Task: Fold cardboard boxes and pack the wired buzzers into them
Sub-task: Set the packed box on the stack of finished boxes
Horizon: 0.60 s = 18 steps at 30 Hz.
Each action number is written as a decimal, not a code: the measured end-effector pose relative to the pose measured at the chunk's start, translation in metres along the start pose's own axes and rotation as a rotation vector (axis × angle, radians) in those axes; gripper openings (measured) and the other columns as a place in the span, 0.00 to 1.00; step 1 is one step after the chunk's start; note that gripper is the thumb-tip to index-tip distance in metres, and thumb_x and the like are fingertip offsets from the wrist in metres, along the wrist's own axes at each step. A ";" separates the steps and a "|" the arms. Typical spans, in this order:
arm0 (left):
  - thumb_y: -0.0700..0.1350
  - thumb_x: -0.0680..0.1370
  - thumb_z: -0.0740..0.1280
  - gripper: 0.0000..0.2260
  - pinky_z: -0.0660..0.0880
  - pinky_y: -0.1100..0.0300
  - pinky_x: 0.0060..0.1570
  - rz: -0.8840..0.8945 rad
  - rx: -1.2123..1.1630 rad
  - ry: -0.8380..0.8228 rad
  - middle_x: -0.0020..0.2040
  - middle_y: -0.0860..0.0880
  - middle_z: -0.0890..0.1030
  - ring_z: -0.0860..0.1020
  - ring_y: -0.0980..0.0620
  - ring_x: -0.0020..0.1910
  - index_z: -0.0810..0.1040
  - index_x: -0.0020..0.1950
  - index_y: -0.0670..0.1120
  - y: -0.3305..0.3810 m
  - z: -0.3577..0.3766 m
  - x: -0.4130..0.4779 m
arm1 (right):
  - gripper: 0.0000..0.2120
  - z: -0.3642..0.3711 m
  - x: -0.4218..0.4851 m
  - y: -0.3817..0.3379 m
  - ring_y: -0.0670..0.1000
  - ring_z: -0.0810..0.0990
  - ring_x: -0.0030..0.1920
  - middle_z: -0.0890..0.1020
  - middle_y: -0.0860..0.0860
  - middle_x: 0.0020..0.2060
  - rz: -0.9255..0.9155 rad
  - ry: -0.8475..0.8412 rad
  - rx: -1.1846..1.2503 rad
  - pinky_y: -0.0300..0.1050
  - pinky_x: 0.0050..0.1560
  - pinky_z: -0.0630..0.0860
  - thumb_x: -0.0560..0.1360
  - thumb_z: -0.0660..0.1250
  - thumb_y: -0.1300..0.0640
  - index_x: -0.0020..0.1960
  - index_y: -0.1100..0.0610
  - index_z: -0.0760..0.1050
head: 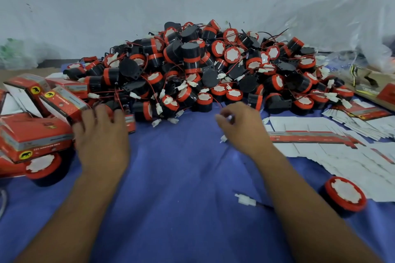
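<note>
Your forearms reach in from six o'clock over the blue cloth (181, 177). At nine o'clock lies a heap of folded red boxes (36, 136). Several look closed, so by my judgement part of the work is done. One stray buzzer (42, 166) sits against the heap. Your left hand (100, 134) lies at the heap's edge, fingers spread and holding nothing.

At twelve o'clock the pile of wired buzzers (203, 70) is large, so most of the packing is left. Your right hand (241, 128), at one o'clock, has its fingers curled, pinching something small and white, probably a connector (229, 116). A loose plug (244, 199) lies at five o'clock. Flat box blanks (342, 156) wait unfolded at three o'clock, with another buzzer (344, 196) below them. The pile's tangled wires may drag neighbours along.
</note>
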<state>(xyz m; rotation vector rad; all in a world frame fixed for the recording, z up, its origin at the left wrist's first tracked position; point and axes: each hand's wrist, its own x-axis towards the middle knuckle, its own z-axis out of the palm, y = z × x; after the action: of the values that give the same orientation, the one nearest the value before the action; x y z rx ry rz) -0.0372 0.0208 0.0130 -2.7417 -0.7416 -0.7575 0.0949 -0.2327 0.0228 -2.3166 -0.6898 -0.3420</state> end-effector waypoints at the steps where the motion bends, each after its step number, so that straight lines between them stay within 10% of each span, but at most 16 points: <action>1: 0.33 0.68 0.72 0.27 0.67 0.34 0.56 -0.041 0.056 -0.018 0.62 0.32 0.70 0.66 0.31 0.62 0.72 0.67 0.35 -0.007 -0.002 0.000 | 0.13 -0.011 0.004 0.009 0.56 0.77 0.53 0.79 0.56 0.53 0.085 -0.009 -0.144 0.51 0.56 0.74 0.78 0.68 0.50 0.56 0.59 0.80; 6: 0.44 0.73 0.70 0.28 0.58 0.37 0.65 -0.114 0.188 -0.189 0.72 0.35 0.65 0.59 0.34 0.71 0.69 0.71 0.37 -0.009 -0.001 0.000 | 0.35 -0.054 -0.003 0.050 0.66 0.58 0.74 0.64 0.59 0.73 0.637 -0.442 -0.598 0.64 0.71 0.60 0.72 0.68 0.32 0.71 0.52 0.68; 9: 0.46 0.74 0.69 0.20 0.63 0.45 0.61 -0.078 0.222 -0.239 0.62 0.39 0.76 0.71 0.37 0.62 0.74 0.63 0.38 -0.013 0.007 0.000 | 0.30 -0.059 -0.001 0.057 0.64 0.66 0.71 0.74 0.56 0.67 0.658 -0.555 -0.596 0.61 0.71 0.62 0.74 0.65 0.32 0.64 0.53 0.72; 13: 0.38 0.70 0.70 0.20 0.63 0.46 0.57 -0.139 0.146 -0.179 0.58 0.37 0.78 0.72 0.36 0.58 0.76 0.62 0.40 -0.026 0.014 0.007 | 0.18 -0.054 0.000 0.045 0.55 0.76 0.39 0.75 0.52 0.37 0.552 -0.423 -0.581 0.46 0.40 0.72 0.78 0.64 0.42 0.41 0.57 0.71; 18: 0.35 0.71 0.71 0.21 0.64 0.41 0.57 -0.182 0.045 -0.172 0.61 0.33 0.74 0.70 0.33 0.60 0.75 0.64 0.38 -0.027 0.019 0.009 | 0.05 -0.060 -0.002 0.029 0.64 0.79 0.43 0.79 0.62 0.45 0.469 0.033 -0.538 0.49 0.40 0.68 0.78 0.63 0.61 0.47 0.62 0.74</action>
<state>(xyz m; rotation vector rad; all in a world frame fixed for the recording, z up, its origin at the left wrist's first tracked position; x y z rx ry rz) -0.0360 0.0540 0.0031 -2.7500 -1.0415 -0.5348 0.1069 -0.2925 0.0501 -2.8736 -0.0107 -0.3760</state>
